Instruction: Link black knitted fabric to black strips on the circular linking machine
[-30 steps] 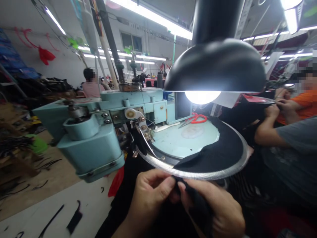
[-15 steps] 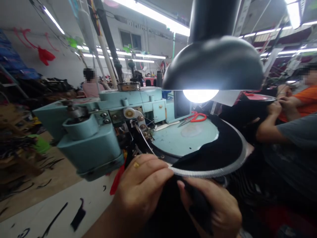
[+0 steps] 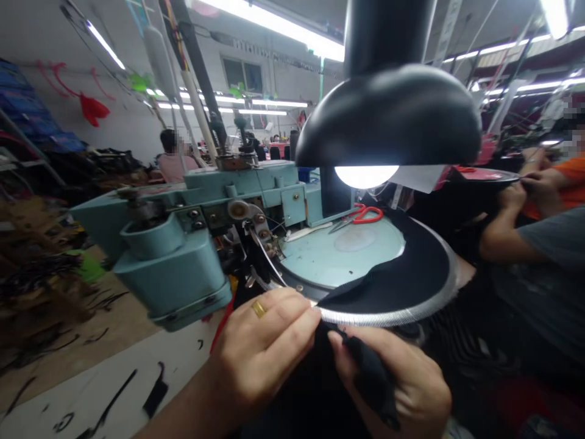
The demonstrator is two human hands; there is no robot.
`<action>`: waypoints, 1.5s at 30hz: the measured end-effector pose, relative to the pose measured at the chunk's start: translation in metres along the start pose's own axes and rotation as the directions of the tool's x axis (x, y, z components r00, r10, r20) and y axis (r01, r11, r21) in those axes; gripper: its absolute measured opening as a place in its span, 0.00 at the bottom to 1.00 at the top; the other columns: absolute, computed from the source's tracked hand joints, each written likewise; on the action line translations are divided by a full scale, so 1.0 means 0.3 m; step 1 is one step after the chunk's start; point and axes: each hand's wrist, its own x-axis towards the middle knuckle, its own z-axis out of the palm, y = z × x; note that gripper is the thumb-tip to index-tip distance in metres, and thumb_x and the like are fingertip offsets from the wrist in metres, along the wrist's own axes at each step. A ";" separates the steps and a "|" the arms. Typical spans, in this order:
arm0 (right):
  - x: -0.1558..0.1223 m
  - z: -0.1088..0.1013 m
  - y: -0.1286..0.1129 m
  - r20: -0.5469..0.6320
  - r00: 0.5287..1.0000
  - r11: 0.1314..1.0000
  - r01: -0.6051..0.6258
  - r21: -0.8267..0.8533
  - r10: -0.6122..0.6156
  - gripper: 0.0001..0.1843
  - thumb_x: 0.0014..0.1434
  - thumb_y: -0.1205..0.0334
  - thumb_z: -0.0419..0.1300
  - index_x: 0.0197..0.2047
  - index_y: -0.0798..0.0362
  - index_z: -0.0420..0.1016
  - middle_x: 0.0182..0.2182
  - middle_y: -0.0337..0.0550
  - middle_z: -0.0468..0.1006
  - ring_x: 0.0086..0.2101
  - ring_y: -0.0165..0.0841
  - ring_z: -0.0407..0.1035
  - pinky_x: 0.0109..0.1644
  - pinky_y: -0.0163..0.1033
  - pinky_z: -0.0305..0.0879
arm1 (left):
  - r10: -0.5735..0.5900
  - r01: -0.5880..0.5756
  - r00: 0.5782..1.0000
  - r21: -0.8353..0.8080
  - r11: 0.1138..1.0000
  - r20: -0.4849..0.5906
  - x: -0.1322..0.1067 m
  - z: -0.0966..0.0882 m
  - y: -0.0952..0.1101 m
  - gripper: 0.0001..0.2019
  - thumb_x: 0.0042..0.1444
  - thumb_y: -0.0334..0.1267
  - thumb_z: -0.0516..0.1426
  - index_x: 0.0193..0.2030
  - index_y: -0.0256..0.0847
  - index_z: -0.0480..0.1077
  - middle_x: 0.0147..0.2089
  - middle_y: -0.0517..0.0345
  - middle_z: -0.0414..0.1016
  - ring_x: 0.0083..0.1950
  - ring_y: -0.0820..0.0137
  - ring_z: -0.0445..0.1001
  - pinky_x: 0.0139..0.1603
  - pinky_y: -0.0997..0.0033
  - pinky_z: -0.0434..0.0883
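A round dial of a linking machine faces me, its rim a ring of fine metal points (image 3: 388,317). Black knit fabric (image 3: 402,274) lies inside the rim on the right and hangs below it in front. My left hand (image 3: 269,347), a gold ring on one finger, is closed at the front of the rim, fingertips pressed on the fabric edge at the points. Just right of it, below the rim, my right hand (image 3: 397,372) pinches a bunched piece of the same black fabric between thumb and fingers. Some fingertips are hidden by the cloth.
Red-handled scissors (image 3: 363,214) lie on the pale green dial plate (image 3: 329,256). The green machine head (image 3: 169,268) stands at left, and a lit black lamp (image 3: 393,122) hangs close above. Co-workers' arms (image 3: 512,225) show at right. Black scraps (image 3: 155,390) lie on the white surface at lower left.
The view has shifted slightly. Both hands stay at nearly the same place on the rim; the right thumb and the bunched fabric under it have moved a little, showing more cloth.
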 end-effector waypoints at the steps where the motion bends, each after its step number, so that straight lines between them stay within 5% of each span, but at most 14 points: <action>1: 0.006 0.001 -0.005 -0.006 1.000 1.000 -0.010 0.005 0.011 0.05 0.54 0.70 0.67 0.36 0.52 0.79 0.26 0.35 0.83 0.23 0.27 0.77 0.31 0.27 0.74 | 0.024 -0.024 0.999 0.006 1.000 0.027 0.003 -0.007 -0.004 0.11 0.57 0.25 0.61 0.47 0.29 0.74 0.44 0.46 0.79 0.50 0.63 0.76 0.51 0.64 0.77; 6: 0.017 -0.001 -0.015 -0.046 0.999 1.000 0.010 0.012 -0.009 0.05 0.53 0.71 0.67 0.34 0.53 0.79 0.25 0.35 0.83 0.24 0.27 0.77 0.33 0.26 0.75 | 0.025 -0.017 0.992 -0.060 0.998 0.122 0.032 -0.034 -0.022 0.11 0.57 0.24 0.59 0.48 0.32 0.74 0.43 0.47 0.79 0.48 0.66 0.77 0.50 0.68 0.78; 11: -0.001 -0.011 -0.003 -0.009 1.000 1.000 0.007 -0.017 -0.007 0.08 0.53 0.71 0.67 0.37 0.53 0.80 0.28 0.38 0.84 0.26 0.30 0.79 0.35 0.29 0.76 | 0.097 -0.104 0.990 0.064 0.993 0.103 0.024 -0.028 -0.020 0.10 0.59 0.27 0.59 0.48 0.29 0.74 0.43 0.46 0.80 0.49 0.62 0.77 0.47 0.65 0.79; 17: -0.003 -0.023 -0.002 -0.018 0.999 1.000 -0.029 -0.004 0.029 0.05 0.55 0.69 0.66 0.36 0.53 0.79 0.27 0.37 0.83 0.25 0.29 0.78 0.33 0.29 0.76 | 0.103 -0.124 0.982 0.124 0.985 0.158 -0.008 -0.027 -0.017 0.13 0.62 0.27 0.55 0.52 0.32 0.74 0.53 0.46 0.78 0.59 0.62 0.73 0.58 0.64 0.75; 26: -0.010 -0.020 0.009 -0.042 0.998 0.993 -0.032 0.109 0.037 0.08 0.54 0.72 0.65 0.38 0.52 0.78 0.28 0.36 0.82 0.26 0.28 0.77 0.34 0.28 0.75 | 0.104 -0.123 0.983 0.123 0.985 0.149 0.010 -0.029 -0.019 0.12 0.62 0.27 0.54 0.50 0.35 0.75 0.52 0.47 0.79 0.57 0.64 0.76 0.60 0.64 0.75; 32: -0.005 -0.017 0.004 -0.050 0.999 0.995 0.006 0.104 0.000 0.07 0.53 0.72 0.64 0.37 0.53 0.77 0.27 0.36 0.82 0.25 0.28 0.77 0.32 0.28 0.74 | 0.085 -0.100 0.986 0.103 0.990 0.140 0.036 -0.031 -0.017 0.08 0.61 0.29 0.57 0.46 0.35 0.76 0.48 0.49 0.82 0.51 0.67 0.80 0.57 0.68 0.76; 45: -0.025 -0.002 0.025 -0.094 0.995 1.000 -0.019 0.018 0.021 0.06 0.54 0.68 0.65 0.37 0.52 0.78 0.27 0.37 0.83 0.24 0.30 0.78 0.33 0.30 0.77 | 0.132 -0.144 0.987 0.131 0.981 0.093 0.009 -0.016 -0.017 0.11 0.62 0.28 0.54 0.49 0.33 0.75 0.51 0.45 0.80 0.56 0.63 0.77 0.60 0.64 0.74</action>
